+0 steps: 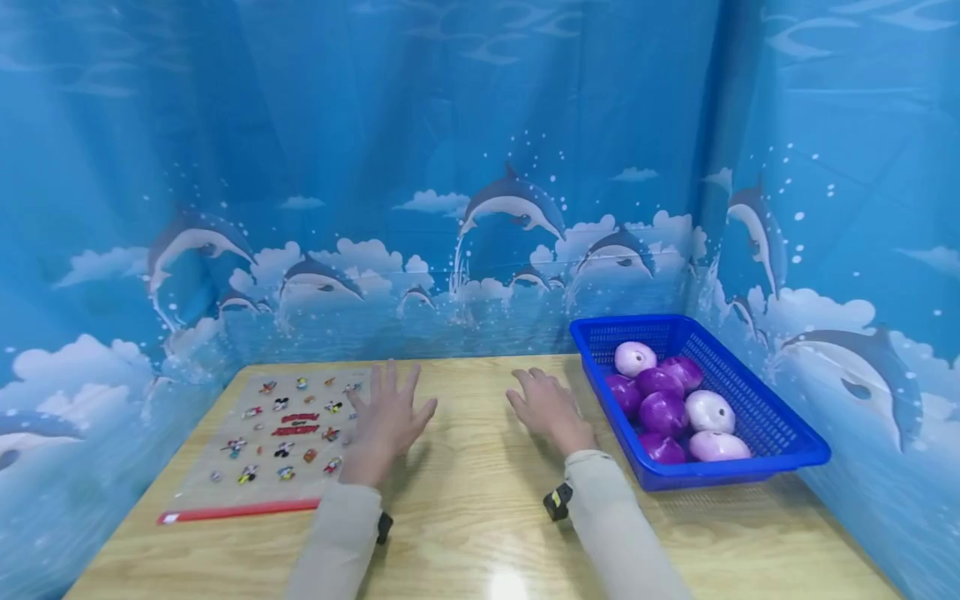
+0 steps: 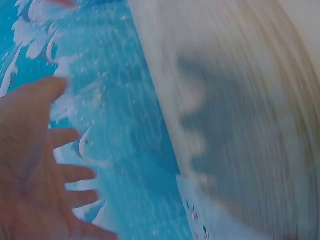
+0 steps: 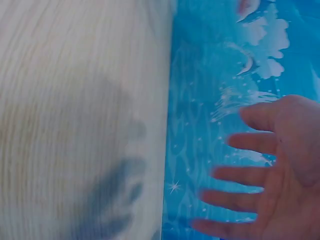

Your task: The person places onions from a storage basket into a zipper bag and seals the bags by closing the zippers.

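My left hand [image 1: 386, 421] hovers over the right edge of a clear zip bag [image 1: 225, 467] printed with small cartoon figures and a red slider strip [image 1: 247, 511]. Its fingers are spread and hold nothing; the left wrist view shows the same bare palm [image 2: 30, 170]. To the left of a blue plastic basket [image 1: 738, 477], my right hand [image 1: 551, 408] is held above the wooden table with fingers apart and nothing in them. Inside the basket lie several onion-like rounds, some dark purple [image 1: 663, 414], others pale pink-white [image 1: 710, 412].
The light wooden table [image 1: 465, 517] meets a blue curtain [image 1: 420, 125] with dolphins and clouds at the back and both sides. The basket stands close to the right-hand curtain. Shadows of both hands fall on the tabletop.
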A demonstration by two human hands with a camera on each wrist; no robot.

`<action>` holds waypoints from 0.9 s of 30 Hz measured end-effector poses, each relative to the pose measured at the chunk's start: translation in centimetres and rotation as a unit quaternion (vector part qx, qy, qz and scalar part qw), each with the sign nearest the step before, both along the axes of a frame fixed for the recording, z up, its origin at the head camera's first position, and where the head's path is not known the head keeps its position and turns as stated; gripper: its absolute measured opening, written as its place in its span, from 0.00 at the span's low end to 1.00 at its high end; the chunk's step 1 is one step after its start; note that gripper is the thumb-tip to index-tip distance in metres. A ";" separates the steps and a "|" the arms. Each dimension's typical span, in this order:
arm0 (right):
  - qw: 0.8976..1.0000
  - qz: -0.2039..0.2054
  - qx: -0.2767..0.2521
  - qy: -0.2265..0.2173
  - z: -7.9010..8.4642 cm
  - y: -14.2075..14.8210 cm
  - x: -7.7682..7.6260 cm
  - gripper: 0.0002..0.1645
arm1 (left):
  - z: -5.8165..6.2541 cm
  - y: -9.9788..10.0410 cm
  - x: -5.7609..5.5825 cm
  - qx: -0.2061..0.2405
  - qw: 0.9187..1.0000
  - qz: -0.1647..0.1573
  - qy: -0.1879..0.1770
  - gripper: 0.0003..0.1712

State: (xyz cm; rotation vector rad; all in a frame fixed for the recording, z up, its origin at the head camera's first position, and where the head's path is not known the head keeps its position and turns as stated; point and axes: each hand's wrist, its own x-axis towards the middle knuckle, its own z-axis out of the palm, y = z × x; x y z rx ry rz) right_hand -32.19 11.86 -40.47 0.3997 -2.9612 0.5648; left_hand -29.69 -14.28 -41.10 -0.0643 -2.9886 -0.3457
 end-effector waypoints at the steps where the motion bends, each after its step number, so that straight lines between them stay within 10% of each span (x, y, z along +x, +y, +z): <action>1: 1.000 0.012 -0.011 -0.010 0.1 0.2 0.1 0.30 | 0.1 -0.5 0.3 0.004 1.000 -0.006 -0.012 0.43; 9: 0.996 0.083 -0.028 -0.015 1.0 1.7 0.6 0.21 | 0.9 -6.4 2.9 0.027 0.992 -0.055 -0.110 0.30; 20: 0.992 0.108 -0.026 -0.061 1.8 2.2 1.7 0.19 | 2.2 -12.6 5.0 0.047 0.963 0.006 -0.265 0.26; 27: 0.990 0.116 -0.035 -0.066 1.5 2.6 1.8 0.18 | 1.9 -14.9 5.5 0.048 0.960 0.037 -0.273 0.30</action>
